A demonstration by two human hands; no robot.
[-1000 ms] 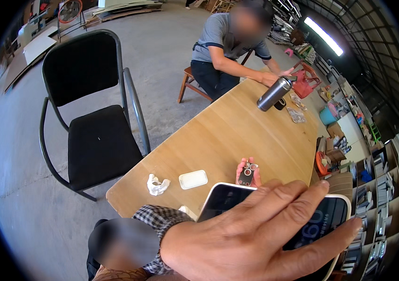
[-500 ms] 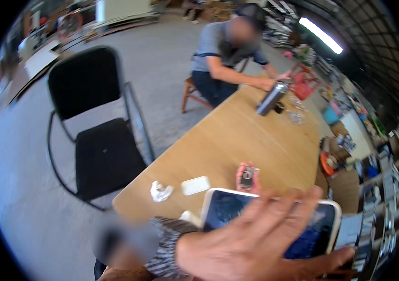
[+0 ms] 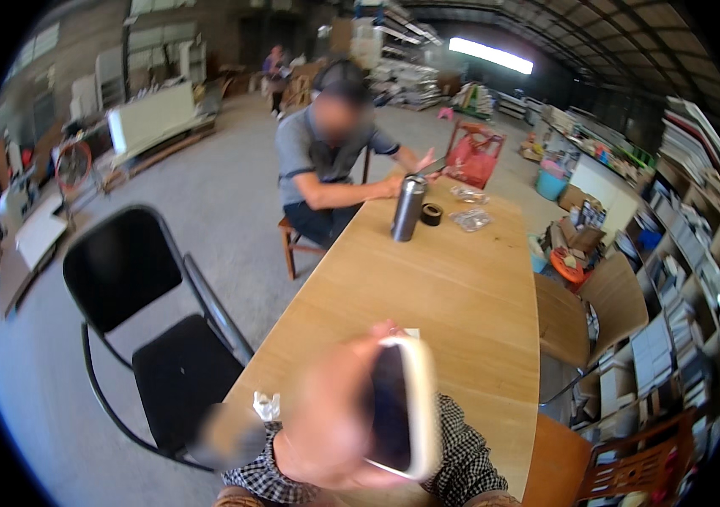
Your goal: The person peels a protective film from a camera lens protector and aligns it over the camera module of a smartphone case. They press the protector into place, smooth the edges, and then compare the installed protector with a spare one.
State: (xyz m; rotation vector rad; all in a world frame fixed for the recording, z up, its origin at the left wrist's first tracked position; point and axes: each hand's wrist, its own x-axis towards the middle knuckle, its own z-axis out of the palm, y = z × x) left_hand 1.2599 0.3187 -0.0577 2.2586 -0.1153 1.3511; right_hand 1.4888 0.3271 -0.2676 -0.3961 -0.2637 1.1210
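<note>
My left hand point(image 3: 322, 414), smeared by motion, is closed around the near side of a smartphone point(image 3: 394, 410) in a pale case. The phone stands tilted on edge above the table, its dark screen toward that hand. My right forearm, in a checked sleeve point(image 3: 465, 452), reaches up behind the phone, and the phone hides the right hand. A crumpled white tissue point(image 3: 267, 406) lies on the wooden table point(image 3: 461, 296) to the left of my left hand. Just beyond the phone shows the edge of a small white item point(image 3: 412, 333).
Across the table a person point(image 3: 326, 152) sits with both hands near a dark metal flask point(image 3: 409, 208). A roll of tape point(image 3: 432, 214) and clear plastic packets point(image 3: 470, 220) lie beside it. A black chair point(image 3: 186, 355) stands left; brown chairs point(image 3: 563, 313) and loaded shelves point(image 3: 664, 338) stand right.
My left hand has gone from spread over the phone's screen to wrapped at its side. The phone has turned from lying wide to standing on edge. My view has tilted up.
</note>
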